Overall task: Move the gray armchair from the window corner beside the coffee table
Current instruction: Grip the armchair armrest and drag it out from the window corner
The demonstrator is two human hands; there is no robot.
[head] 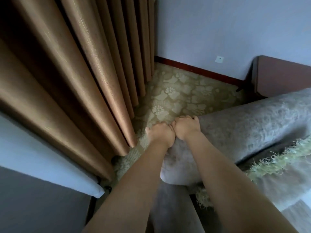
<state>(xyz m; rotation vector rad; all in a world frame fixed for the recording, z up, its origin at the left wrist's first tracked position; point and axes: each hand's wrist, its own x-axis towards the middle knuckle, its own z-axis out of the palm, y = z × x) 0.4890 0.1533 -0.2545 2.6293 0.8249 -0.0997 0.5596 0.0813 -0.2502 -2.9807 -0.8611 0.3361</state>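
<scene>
The gray armchair [252, 125] fills the right and lower middle of the head view, its plush back running up to the right. Both hands grip the corner of that back, side by side and touching. My left hand [160, 135] curls over the left edge of the corner. My right hand [186, 127] wraps over the top edge, fingers hooked behind it. A pale fringed throw [276, 158] lies across the seat at the lower right. The coffee table is not in view.
Heavy brown curtains [80, 73] hang at the left, close to my left arm. Floral carpet [178, 95] lies bare in the corner beyond the chair. A brown furniture piece [282, 76] stands against the white wall at the right. A white-and-gray panel [42, 174] occupies the lower left.
</scene>
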